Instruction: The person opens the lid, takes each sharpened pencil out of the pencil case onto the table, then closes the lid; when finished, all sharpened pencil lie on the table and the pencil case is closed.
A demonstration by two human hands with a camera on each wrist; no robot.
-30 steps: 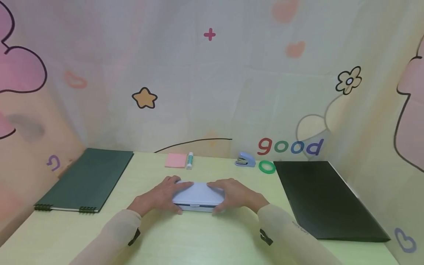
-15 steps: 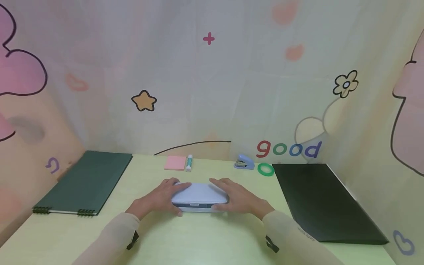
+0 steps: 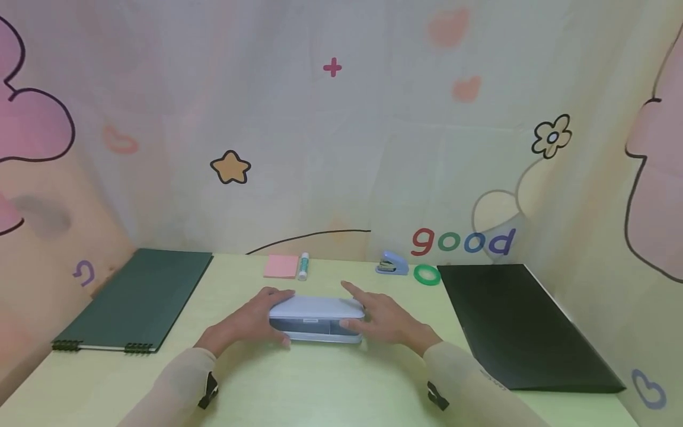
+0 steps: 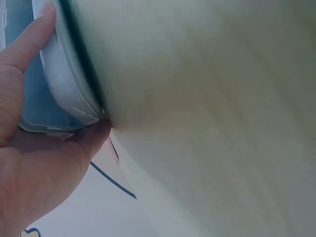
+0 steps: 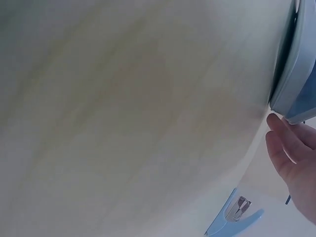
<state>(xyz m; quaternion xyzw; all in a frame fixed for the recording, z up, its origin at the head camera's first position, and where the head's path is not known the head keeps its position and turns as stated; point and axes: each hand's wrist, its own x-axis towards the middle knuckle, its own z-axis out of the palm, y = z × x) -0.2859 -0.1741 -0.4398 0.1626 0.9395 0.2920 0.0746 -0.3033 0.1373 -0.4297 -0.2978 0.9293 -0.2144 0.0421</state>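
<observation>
A pale lavender-blue hard case (image 3: 317, 307), like a pencil case, lies on the table in the middle of the head view. Its lid is raised at the front, and a dark gap shows the inside. My left hand (image 3: 251, 320) grips the left end, thumb at the lower front edge and fingers round the back. At the other end, my right hand (image 3: 386, 320) holds the case with its thumb in the gap under the lid and its index finger lifted off the top. In the right wrist view, fingertips (image 5: 279, 126) sit right at the case's back corner (image 5: 296, 94).
Behind the case are pink sticky notes (image 3: 281, 266), a glue stick (image 3: 303, 267), a blue stapler (image 3: 392, 263) and a green tape roll (image 3: 427, 274). A dark green spiral sketchbook (image 3: 133, 299) lies left, a black folder (image 3: 525, 326) right. A printed curtain (image 3: 288, 118) rises behind the table.
The lid has lifted at the front, from nearly closed to a wide gap. My right index finger has come up off the lid, and my left thumb and fingers have shifted slightly left.
</observation>
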